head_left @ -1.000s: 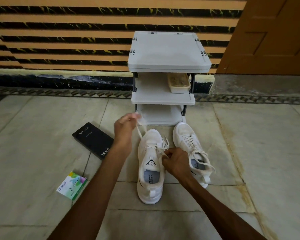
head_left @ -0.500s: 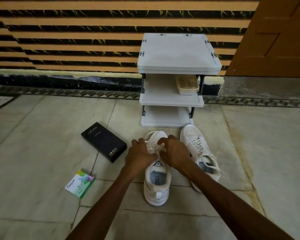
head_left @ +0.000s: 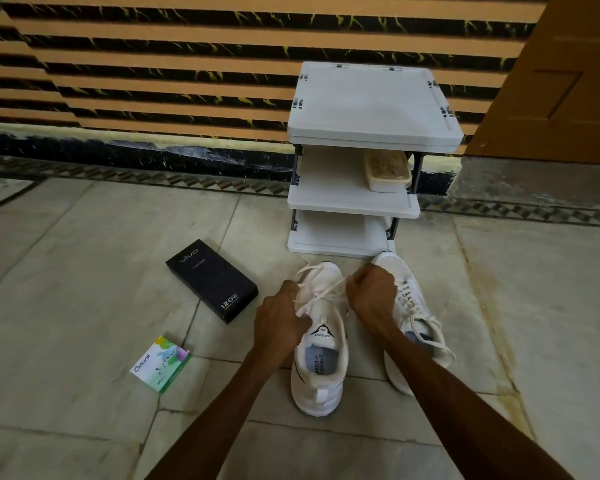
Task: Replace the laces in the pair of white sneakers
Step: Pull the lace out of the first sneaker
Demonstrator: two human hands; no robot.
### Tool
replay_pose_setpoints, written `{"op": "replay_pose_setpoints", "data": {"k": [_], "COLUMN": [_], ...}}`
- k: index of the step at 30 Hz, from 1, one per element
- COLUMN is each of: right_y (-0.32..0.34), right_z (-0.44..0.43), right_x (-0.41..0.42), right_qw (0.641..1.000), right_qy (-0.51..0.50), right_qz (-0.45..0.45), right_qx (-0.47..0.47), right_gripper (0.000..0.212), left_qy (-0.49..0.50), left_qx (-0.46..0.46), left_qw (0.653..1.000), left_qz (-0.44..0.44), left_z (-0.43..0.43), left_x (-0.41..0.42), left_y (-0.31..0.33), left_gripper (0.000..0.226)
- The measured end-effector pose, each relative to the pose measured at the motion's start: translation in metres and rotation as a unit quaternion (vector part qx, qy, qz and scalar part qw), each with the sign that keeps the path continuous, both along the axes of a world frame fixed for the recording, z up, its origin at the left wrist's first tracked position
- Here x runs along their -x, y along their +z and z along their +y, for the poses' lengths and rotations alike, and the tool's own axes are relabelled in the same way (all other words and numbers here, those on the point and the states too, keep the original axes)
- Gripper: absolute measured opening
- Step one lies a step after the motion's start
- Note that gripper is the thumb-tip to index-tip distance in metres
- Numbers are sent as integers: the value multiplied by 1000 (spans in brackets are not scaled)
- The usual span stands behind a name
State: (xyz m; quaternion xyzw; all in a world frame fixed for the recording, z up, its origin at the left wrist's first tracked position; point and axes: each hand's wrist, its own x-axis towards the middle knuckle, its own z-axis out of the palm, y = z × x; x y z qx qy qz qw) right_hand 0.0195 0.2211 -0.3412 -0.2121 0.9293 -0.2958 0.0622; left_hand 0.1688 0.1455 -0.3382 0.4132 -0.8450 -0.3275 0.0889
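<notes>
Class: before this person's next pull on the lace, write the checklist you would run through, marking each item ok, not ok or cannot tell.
1. Left hand grips the lace: ok.
2. Right hand grips the lace further along: ok, fist closed round it.
3. Worked sneaker sits upright on the floor: ok.
4. Lace clear of every eyelet: cannot tell, the hands hide part of the lacing.
5. Other sneaker already unlaced: not ok, its lace is still threaded.
6. Black box out of the way: ok, it lies apart, on the left hand's side.
</notes>
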Motion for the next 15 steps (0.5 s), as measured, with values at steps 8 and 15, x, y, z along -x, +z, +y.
{"op": "replay_pose_setpoints", "data": {"k": [8,15], "right_y": [10,29], "right_z": [-16,-25], "right_x": [-21,-22], "right_qw": [905,866], "right_qy": [317,371], "right_qz": [192,269], "right_qx": [-210,-202], "right_gripper": [24,24], "left_qy": [-4,-6], "left_qx": [-2,13], "left_qw": [1000,1000], "left_qz": [4,1], "left_z": [1,2], "left_x": [5,5], "left_y": [-1,2], "left_gripper": [55,49]}}
